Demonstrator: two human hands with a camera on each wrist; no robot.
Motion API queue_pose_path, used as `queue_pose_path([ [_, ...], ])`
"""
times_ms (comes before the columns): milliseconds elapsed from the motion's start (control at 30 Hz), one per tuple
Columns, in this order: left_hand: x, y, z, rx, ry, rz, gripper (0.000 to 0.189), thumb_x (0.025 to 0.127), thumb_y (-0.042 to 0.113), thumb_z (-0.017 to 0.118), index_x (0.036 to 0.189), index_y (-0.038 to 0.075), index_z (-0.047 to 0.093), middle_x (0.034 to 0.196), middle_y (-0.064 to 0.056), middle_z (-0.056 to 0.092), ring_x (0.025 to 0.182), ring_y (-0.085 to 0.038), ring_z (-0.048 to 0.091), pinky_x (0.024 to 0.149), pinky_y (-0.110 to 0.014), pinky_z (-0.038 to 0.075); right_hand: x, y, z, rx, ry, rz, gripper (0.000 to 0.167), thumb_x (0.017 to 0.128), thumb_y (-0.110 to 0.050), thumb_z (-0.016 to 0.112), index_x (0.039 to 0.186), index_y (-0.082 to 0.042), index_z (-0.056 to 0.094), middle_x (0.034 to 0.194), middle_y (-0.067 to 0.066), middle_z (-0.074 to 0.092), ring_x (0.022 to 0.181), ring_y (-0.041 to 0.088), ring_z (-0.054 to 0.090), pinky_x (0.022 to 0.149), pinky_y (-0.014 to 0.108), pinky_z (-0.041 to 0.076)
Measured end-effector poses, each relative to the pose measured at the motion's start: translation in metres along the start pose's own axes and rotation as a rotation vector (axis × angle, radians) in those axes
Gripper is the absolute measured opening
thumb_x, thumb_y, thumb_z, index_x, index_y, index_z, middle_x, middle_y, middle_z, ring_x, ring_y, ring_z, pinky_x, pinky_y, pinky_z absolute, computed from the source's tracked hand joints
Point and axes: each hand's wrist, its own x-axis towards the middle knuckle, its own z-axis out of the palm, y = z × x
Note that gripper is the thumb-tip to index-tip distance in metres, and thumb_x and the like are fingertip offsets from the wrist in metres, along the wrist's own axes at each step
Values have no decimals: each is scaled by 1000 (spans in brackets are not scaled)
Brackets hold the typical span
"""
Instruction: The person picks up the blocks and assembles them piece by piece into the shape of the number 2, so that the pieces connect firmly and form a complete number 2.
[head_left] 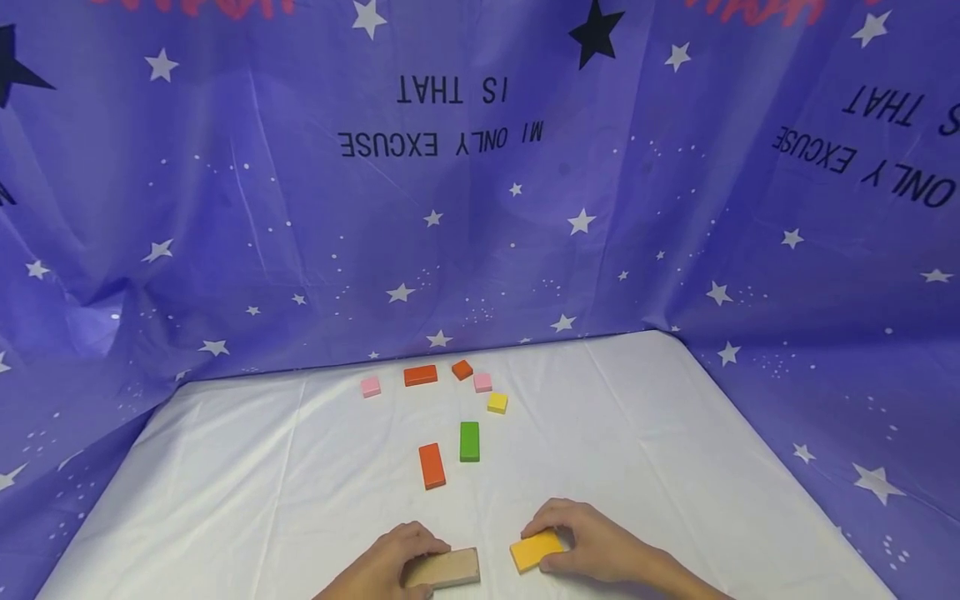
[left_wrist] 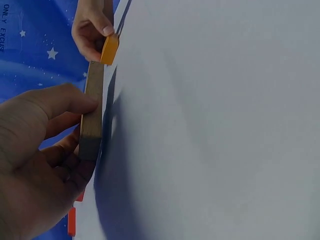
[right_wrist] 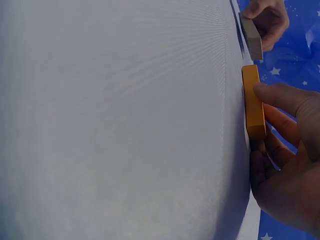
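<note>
Near the front edge of the table, my left hand grips a plain wooden block between thumb and fingers. To its right, my right hand pinches an orange-yellow block by its long sides. The two blocks lie a short gap apart, their ends facing each other. In the left wrist view, thumb and fingers hold opposite sides of the wooden block, and its shadow falls on the cloth. The right wrist view shows the thumb on one side of the orange-yellow block and fingers on the other.
Beyond the hands lie a red block and a green block. Farther back are another red block, a small red one, pink cubes and a yellow cube. A purple star-printed curtain borders the white-covered table.
</note>
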Motion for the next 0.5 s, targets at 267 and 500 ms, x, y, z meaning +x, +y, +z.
queue_pose_path([
  [267, 11, 6, -8, 20, 27, -167, 38, 81, 4, 74, 118, 11, 71, 107, 16, 57, 96, -2, 51, 85, -26, 50, 1, 0, 0, -10, 3, 9, 31, 90, -30, 75, 120, -24, 71, 113, -19, 61, 108, 5, 56, 98, 31, 47],
  [500, 21, 5, -5, 137, 102, -174, 39, 79, 3, 71, 118, 11, 71, 106, 13, 56, 95, -5, 50, 85, -29, 50, 1, 1, 0, -2, -2, 17, 31, 90, -31, 74, 120, -25, 70, 114, -20, 61, 109, 5, 55, 99, 31, 47],
])
